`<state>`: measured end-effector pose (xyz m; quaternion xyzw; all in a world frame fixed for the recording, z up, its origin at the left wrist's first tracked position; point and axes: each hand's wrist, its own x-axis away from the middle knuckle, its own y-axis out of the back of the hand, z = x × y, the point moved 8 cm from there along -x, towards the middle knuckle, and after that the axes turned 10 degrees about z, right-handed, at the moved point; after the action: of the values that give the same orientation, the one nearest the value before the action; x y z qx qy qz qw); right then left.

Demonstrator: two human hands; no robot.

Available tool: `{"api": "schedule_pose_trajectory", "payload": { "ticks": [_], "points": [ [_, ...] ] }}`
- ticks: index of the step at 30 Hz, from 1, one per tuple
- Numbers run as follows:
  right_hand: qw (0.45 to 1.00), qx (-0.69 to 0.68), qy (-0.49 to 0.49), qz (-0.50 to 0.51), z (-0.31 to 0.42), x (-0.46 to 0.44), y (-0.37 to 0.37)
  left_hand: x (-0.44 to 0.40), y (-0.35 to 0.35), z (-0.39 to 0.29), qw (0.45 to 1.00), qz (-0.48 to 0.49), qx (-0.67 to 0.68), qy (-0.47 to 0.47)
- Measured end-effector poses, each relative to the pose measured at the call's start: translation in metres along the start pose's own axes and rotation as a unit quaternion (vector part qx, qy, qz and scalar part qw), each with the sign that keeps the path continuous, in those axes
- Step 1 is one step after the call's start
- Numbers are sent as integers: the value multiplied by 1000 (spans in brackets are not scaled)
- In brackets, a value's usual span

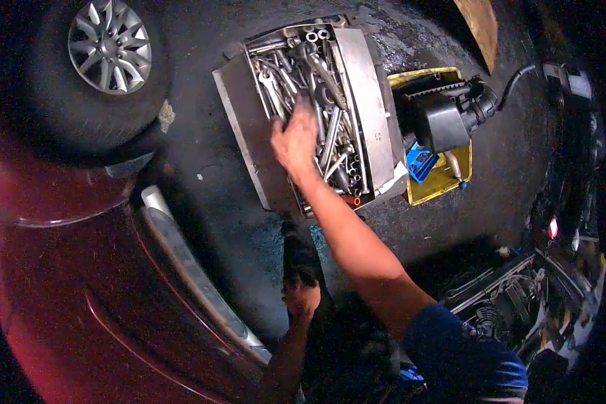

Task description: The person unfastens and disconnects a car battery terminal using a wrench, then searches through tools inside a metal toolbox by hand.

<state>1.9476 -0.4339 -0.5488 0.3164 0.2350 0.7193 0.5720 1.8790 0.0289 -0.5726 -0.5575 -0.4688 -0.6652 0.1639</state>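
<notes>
Wrenches, a whole heap of them, lie inside the open metal toolbox, and right in among them is the right hand, fingers forward (blurred, so whether it grips one I cannot tell)! Below, apart from the toolbox, there's the left hand, fingers dark, its grip unreadable too. Beside the box, a yellow crate bears a black housing; across the floor, a red car and silver-spoked wheel.

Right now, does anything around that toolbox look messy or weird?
Yes: inside the metal toolbox, wrenches lie jumbled at different angles, not lined up. Beside it, a bulky black part pokes past the edge of the yellow tray, as if it doesn't fit.
</notes>
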Motion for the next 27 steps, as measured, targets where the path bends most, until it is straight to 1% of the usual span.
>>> {"api": "schedule_pose_trajectory", "payload": {
  "ticks": [1,2,3,4,7,8,9,10,11,13,15,16,17,19,20,22,23,24,25,27],
  "points": [
    [999,-1,-17,37,-1,-1,-15,0,1,-3,1000,6,-1,5],
    [995,71,-1,64,4,4,-26,0,-1,-2,999,34,-3,37],
    [986,141,16,89,17,9,-24,-1,2,-5,998,36,-9,43],
    [991,-20,34,127,24,11,-20,-1,5,-8,998,38,-14,49],
    [992,-30,118,-23,32,22,33,4,15,-10,999,-3,-26,24],
    [991,2,103,-91,31,16,65,6,20,-13,999,-3,-20,32],
    [996,16,17,-89,6,5,75,8,22,-14,999,-2,-18,41],
    [987,83,-43,-132,-18,-5,81,9,24,-15,999,-1,-15,49],
    [988,59,-62,-126,-37,-18,88,11,24,-14,998,2,-19,58],
    [982,165,-46,-85,-43,-31,91,10,21,-10,998,22,-14,57],
    [981,172,-3,-85,-51,-46,87,9,19,-7,998,40,5,41],
    [977,188,27,-97,-55,-54,92,7,18,-7,998,40,16,35],
    [965,213,46,-147,-49,-56,105,5,18,-7,999,22,27,33],
    [980,166,14,-106,-58,-67,113,4,15,-6,999,11,16,45],
    [995,53,71,-45,-56,-74,112,4,13,-5,998,17,-5,59],
    [986,60,153,-8,-30,-68,101,4,12,-5,998,23,-26,54],
    [979,63,193,11,-13,-63,94,6,13,-6,999,24,-26,36],
    [971,139,193,22,-3,-61,85,3,0,8,998,28,27,56],
    [973,160,161,43,-7,-68,76,1,-14,22,994,29,78,76],
    [966,187,170,44,-6,-82,66,-2,-17,26,993,32,82,75]
  ]
}}
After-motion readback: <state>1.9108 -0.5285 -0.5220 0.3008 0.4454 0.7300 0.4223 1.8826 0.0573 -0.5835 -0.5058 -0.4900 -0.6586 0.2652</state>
